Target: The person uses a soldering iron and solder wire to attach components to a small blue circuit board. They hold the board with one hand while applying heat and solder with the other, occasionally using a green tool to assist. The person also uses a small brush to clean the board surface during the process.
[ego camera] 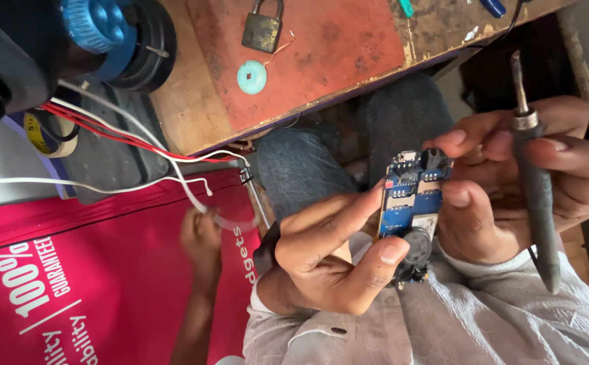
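Both hands meet at the middle right of the frame over a small blue circuit board (410,203). At lower centre, the left hand (331,260) is closed on the board's left edge, thumb tip pressed near a round dark part at its bottom and forefinger lying along the side. From the right, the right hand (510,182) pinches the board's other edge between thumb and fingers, and the same hand's curled fingers also hold a dark soldering iron (536,182), its metal tip pointing toward the top of the frame. Upright between the hands, the board carries silver slots, small black parts and a connector at its top end. Below lie a pale grey sleeve and dark trousers. Farther off, at lower left, is a red bag (91,270) with white wires (139,128) above it. On the worn wooden bench (348,47) at top centre lie a brass padlock (262,30) and a teal disc (251,77).
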